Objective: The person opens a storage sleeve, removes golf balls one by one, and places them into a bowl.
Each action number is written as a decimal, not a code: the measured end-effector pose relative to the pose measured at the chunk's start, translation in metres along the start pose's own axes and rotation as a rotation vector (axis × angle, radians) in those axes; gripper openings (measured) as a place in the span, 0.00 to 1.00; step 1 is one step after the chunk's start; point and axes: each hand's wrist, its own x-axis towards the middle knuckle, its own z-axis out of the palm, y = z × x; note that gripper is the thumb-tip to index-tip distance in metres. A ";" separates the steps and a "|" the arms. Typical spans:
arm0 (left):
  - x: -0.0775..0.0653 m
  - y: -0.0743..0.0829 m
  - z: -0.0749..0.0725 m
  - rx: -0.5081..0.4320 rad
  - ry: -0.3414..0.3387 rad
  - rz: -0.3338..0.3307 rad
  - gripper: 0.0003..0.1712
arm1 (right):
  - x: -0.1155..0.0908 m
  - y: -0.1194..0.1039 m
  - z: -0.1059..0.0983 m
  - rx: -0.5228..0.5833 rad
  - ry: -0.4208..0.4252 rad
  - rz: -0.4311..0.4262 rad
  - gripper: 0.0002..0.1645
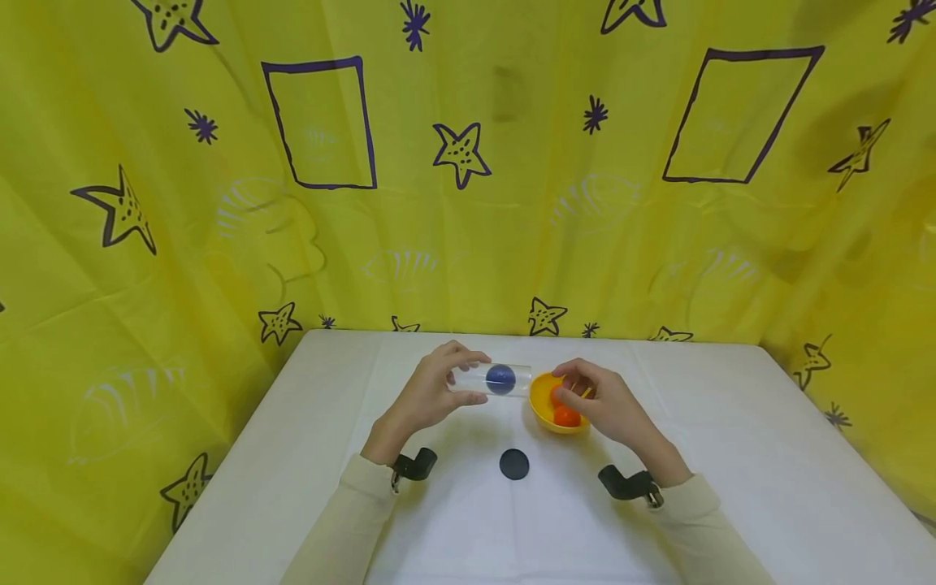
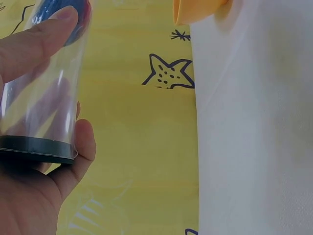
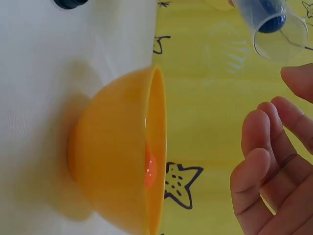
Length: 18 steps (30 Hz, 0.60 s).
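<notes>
My left hand (image 1: 427,392) grips a clear plastic tube (image 1: 521,375), held sideways above the table, thumb on one side and fingers on the other. Inside it sits a dark blue ball (image 1: 500,379). A black cap (image 2: 36,148) closes the tube's end at the palm, while the far end, facing right, is uncovered. Over the yellow-orange bowl (image 1: 539,398) hovers my right hand (image 1: 607,400), its fingers loosely bent with nothing between them in the right wrist view. Orange balls (image 1: 566,417) lie in the bowl, partly hidden by that hand.
A round black lid (image 1: 514,464) lies flat on the white table (image 1: 453,520), nearer to me than the bowl and tube. Behind the table's back edge hangs a yellow curtain (image 1: 512,236) with star drawings, which also runs along both sides.
</notes>
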 end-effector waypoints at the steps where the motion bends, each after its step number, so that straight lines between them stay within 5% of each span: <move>1: 0.000 0.000 0.000 0.000 0.000 0.001 0.29 | 0.000 -0.001 0.002 0.003 -0.011 -0.004 0.17; 18: 0.001 0.004 0.001 0.013 -0.008 0.009 0.29 | 0.000 -0.008 0.018 0.056 -0.080 -0.066 0.29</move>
